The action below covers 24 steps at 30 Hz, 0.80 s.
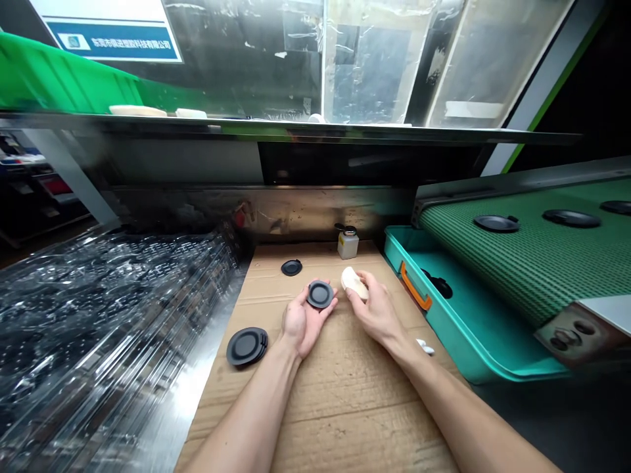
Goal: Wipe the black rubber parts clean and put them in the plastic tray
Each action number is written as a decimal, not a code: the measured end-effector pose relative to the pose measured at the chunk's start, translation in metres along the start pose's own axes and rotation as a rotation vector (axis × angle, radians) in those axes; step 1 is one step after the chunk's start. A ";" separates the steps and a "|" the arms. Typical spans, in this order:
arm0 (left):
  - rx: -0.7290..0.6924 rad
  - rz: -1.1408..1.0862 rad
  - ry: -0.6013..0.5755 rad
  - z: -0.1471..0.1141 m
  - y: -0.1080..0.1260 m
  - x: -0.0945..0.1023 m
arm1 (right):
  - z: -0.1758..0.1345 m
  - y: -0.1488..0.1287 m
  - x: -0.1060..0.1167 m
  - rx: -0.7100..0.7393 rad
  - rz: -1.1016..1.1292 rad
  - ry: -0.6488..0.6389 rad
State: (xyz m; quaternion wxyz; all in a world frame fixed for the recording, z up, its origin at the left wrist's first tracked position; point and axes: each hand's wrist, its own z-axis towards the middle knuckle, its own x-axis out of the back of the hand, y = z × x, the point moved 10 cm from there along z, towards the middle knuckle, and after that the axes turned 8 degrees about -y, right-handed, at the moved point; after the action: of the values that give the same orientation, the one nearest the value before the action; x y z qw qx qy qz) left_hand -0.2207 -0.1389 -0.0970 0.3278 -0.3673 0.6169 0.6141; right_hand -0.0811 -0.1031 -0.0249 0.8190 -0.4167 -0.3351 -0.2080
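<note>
A small black round lid (320, 294) rests in my left hand (306, 320), palm up, with the fingers around its edge. My right hand (377, 307) pinches a cream-white pad (353, 282), slightly to the right of the lid and apart from it. On the cardboard (340, 407) left of my left wrist lies a short stack of larger black lids (246, 347). Another black lid (291, 267) lies farther back. A small whitish bottle (348, 243) with a dark top stands at the back of the cardboard.
To the right, a teal bin (473, 341) with an orange handle holds some black pieces. Above it, a green conveyor belt (532, 263) carries several black lids. Stacked clear plastic trays (108, 328) fill the left. White bits (424, 347) lie near my right forearm. A shelf edge (315, 131) crosses overhead.
</note>
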 end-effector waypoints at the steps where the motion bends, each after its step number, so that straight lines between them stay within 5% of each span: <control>1: 0.005 -0.011 0.003 0.000 0.000 0.000 | -0.001 -0.002 0.002 0.023 0.068 0.016; 4: 0.001 -0.047 -0.022 -0.001 -0.002 -0.005 | -0.008 -0.020 -0.006 0.115 0.146 -0.068; 12: -0.009 0.022 0.022 0.000 -0.011 -0.002 | -0.022 -0.036 -0.035 0.092 0.169 -0.351; 19: 0.033 0.076 -0.038 0.001 -0.020 -0.008 | -0.010 -0.042 -0.037 0.058 0.025 -0.235; 24: -0.004 0.025 0.057 0.002 -0.012 0.004 | -0.010 -0.022 -0.029 0.003 0.091 -0.277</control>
State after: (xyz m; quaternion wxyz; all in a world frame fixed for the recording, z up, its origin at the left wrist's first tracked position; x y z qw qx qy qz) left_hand -0.2127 -0.1370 -0.1066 0.3017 -0.3776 0.6293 0.6086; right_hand -0.1106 -0.1223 -0.0381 0.7742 -0.4549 -0.4260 -0.1105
